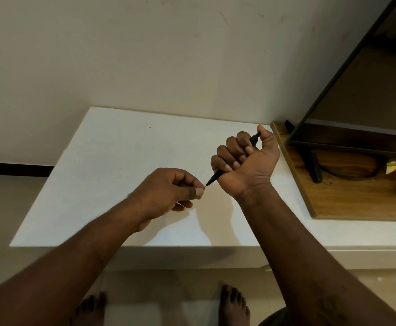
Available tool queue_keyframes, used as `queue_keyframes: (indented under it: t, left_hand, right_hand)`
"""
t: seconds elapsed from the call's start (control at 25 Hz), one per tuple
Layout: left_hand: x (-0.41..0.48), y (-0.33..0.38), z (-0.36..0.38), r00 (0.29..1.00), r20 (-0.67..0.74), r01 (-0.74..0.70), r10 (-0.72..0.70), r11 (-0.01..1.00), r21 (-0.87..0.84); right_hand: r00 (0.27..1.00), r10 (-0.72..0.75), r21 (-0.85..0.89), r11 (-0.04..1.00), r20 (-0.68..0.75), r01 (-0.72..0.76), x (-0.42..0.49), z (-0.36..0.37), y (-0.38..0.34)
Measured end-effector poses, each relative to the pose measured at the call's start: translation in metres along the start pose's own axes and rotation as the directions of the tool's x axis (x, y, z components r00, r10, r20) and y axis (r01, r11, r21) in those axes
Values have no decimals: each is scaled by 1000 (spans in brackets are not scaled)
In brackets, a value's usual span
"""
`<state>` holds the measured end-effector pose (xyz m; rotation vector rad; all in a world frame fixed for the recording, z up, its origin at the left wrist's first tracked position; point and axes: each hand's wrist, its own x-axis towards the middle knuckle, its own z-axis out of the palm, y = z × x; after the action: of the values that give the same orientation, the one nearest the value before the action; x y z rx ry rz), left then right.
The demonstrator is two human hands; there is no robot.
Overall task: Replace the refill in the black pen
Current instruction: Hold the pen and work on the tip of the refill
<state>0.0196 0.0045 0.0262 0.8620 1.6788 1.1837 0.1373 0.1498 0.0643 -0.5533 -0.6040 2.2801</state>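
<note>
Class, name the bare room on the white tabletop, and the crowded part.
Bare: the left and back of the tabletop, from the wall to the left hand. Crowded: the right end, where the wooden board bears the monitor stand.

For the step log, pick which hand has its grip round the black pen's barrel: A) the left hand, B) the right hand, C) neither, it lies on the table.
B: the right hand curls its fingers round the black pen, while the left hand pinches its tip.

No writing, label, brand or number can be read on the black pen, the desk or the television
</note>
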Motion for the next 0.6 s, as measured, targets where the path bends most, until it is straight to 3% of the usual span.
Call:
queue_keyframes:
  t: [0.6]
  left_hand:
    - [0, 1, 1, 1000, 0, 17, -17, 1000, 15]
  right_hand:
    - [1000, -23, 5, 1000, -2, 23, -1, 1, -1]
